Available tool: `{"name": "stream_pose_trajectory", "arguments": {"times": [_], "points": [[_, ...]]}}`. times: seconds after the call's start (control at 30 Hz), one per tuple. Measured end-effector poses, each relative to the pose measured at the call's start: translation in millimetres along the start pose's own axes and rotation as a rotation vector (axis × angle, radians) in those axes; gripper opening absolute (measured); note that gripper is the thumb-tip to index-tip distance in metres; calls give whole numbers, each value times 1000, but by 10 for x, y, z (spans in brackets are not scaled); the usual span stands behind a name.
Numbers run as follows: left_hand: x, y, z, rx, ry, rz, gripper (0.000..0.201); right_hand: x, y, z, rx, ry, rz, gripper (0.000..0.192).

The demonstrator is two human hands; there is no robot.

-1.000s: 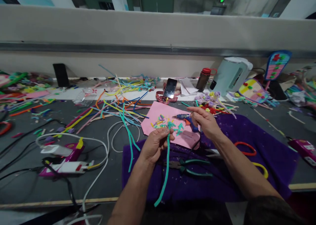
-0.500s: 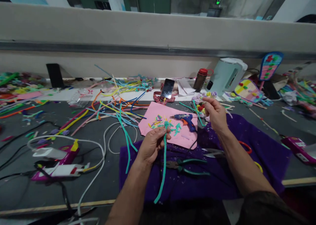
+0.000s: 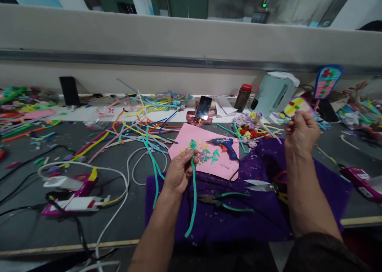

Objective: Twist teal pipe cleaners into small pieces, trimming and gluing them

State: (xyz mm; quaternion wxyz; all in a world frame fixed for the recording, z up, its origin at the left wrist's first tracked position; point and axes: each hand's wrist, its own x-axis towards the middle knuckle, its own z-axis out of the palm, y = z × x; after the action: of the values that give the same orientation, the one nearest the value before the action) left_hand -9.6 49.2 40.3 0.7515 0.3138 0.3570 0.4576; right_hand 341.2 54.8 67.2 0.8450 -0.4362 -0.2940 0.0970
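Observation:
My left hand (image 3: 180, 170) is closed around a teal pipe cleaner (image 3: 193, 204), its long stem hanging down and a curled teal tuft showing above the fingertips. Under and behind it lies a pink sheet (image 3: 191, 135) strewn with short cut pipe cleaner bits (image 3: 205, 154). A blue glue gun (image 3: 225, 144) rests on the sheet's right side. My right hand (image 3: 303, 133) is raised at the right, thumb and fingers pinched together; whatever is between them, if anything, is too small to make out. Scissors (image 3: 261, 185) lie below it, partly hidden by the forearm.
Green-handled pliers (image 3: 221, 200) lie on a purple cloth (image 3: 238, 224). Loose pipe cleaners (image 3: 149, 144), white cables (image 3: 127, 180) and a power strip (image 3: 86, 184) fill the left. Behind stand a phone (image 3: 203, 107), a bottle (image 3: 243, 97) and a kettle (image 3: 276, 91). Fuzzy flowers (image 3: 249, 131) lie right of centre.
My right hand has moved right, away from the fuzzy flowers, uncovering them. My left hand has shifted slightly left with the teal pipe cleaner still in it.

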Motion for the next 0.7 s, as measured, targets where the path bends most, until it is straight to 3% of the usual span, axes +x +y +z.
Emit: {"name": "stream_pose_trajectory", "arguments": {"times": [0.1,0.27,0.37,0.43,0.7], "points": [[-11,1,-15,-45,-112,-68,18,-220,15,106,-82,-130,89,14],[-34,-36,3,-3,-212,-137,18,-1037,-22,551,-141,-854,456,27],[-51,-62,33,99,-203,-102,21,-1396,-78,719,-103,-1129,547,34],[-70,-73,56,185,-194,-61,24,-1506,-100,745,-87,-1186,567,36],[-142,-97,131,435,-204,87,24,-1520,-132,649,-24,-1187,588,36]]}}
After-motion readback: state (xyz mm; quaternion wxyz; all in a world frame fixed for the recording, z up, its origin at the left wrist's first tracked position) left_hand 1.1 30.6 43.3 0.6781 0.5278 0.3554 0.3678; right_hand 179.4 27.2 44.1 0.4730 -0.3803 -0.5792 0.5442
